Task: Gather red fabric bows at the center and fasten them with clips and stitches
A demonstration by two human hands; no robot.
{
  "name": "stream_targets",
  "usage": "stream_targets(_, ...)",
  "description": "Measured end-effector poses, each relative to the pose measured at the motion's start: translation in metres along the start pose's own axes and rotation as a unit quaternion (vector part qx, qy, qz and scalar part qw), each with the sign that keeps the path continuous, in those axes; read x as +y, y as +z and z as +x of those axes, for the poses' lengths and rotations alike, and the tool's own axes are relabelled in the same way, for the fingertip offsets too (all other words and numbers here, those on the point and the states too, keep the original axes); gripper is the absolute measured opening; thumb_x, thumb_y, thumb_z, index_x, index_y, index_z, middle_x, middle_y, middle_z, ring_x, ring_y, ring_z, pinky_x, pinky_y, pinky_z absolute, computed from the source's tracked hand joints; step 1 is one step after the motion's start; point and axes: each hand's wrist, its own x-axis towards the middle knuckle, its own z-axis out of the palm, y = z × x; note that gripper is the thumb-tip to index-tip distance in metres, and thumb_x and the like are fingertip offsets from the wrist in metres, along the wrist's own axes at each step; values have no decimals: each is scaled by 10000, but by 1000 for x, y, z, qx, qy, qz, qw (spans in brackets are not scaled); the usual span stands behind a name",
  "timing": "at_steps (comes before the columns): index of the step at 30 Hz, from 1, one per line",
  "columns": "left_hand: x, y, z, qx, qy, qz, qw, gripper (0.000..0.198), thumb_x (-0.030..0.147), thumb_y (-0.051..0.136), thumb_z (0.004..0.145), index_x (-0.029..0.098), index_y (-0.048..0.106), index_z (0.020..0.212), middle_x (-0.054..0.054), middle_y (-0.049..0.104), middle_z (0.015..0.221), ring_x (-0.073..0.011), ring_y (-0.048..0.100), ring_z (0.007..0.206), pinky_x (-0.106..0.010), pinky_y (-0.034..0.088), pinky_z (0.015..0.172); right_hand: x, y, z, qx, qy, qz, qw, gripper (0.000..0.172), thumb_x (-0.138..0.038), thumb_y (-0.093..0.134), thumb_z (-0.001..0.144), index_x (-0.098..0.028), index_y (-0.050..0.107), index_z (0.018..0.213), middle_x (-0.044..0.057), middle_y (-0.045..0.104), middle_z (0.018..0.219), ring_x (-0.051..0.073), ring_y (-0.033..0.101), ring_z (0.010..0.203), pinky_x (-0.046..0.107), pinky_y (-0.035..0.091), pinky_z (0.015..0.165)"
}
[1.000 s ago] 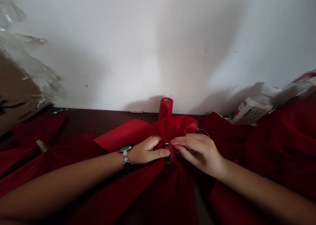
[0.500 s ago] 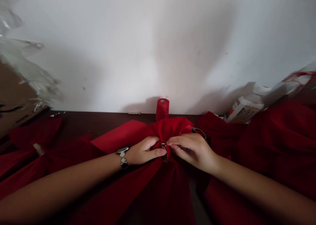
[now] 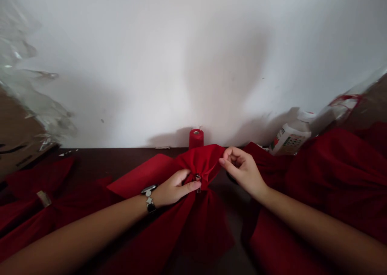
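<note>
A red cloth bow (image 3: 199,158) is gathered at its middle, where a small shiny metal clip (image 3: 198,183) sits over the folds. My left hand (image 3: 178,188) is closed on the bow's gathered middle, the thumb resting on the clip and the other fingers hidden behind the cloth. At the upper right loop, my right hand (image 3: 240,168) has thumb and forefinger together against the cloth's edge. Whether a thread is also between those fingers cannot be seen. Behind the bow stands a spool of red thread (image 3: 196,139).
Another red bow (image 3: 27,198) with a pale band lies at left on the dark table (image 3: 99,160). More red cloth (image 3: 335,174) is heaped at right, before a labelled plastic bottle (image 3: 292,136). A cardboard box (image 3: 18,134) with clear plastic stands far left, against the white wall.
My right hand has moved from beside the clip up and right to the loop's edge. My left hand keeps its hold. The view has shifted slightly.
</note>
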Motion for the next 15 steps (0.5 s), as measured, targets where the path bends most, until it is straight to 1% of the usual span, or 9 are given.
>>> stream_targets(3,0,1,1,-14,5,12,1000,352,458,525,853,145,584,1004,-50,647,970,-207,580,889,-343,463,866,2,2,-1,-59,31,-13,998,347,-418,665,738,-162,481,592,-60,363,504,61,294,466,201,247,448)
stream_targets(4,0,1,2,-26,9,14,1000,351,454,531,851,144,587,1006,-47,646,977,-207,580,902,-338,458,876,2,2,-2,-72,39,-12,997,382,-433,681,720,-164,463,559,-62,350,491,61,291,465,201,244,445)
stream_targets(6,0,0,3,-53,21,14,998,345,440,553,843,143,593,1013,-45,645,1010,-212,577,958,-329,437,913,1,2,-3,-79,54,-8,995,438,-461,702,693,-165,437,511,-58,349,475,66,305,467,204,250,442)
stream_targets(8,0,0,4,-76,30,7,997,363,424,594,819,144,591,1049,-48,640,1063,-220,568,1014,-328,418,945,-1,3,-4,-67,69,3,995,440,-481,705,687,-162,464,506,-47,388,475,72,332,473,209,269,447)
stream_targets(11,1,0,6,-97,15,-4,995,405,426,630,792,134,588,1069,-60,652,1066,-224,588,989,-329,448,906,-5,4,-6,-48,99,47,993,417,-490,713,678,-152,514,535,-33,445,499,71,341,477,213,281,454)
stream_targets(13,2,0,8,-96,6,-5,995,406,433,622,799,127,586,1064,-70,659,1053,-221,600,964,-328,466,878,-6,6,-7,-27,119,83,989,408,-482,722,670,-147,524,546,-36,447,499,61,312,469,206,254,444)
stream_targets(15,3,1,9,-85,8,-10,996,406,429,612,811,126,576,1079,-78,654,1075,-222,599,983,-330,463,893,-7,8,-9,-4,135,113,984,398,-465,728,669,-146,524,549,-49,421,477,51,278,454,199,216,430)
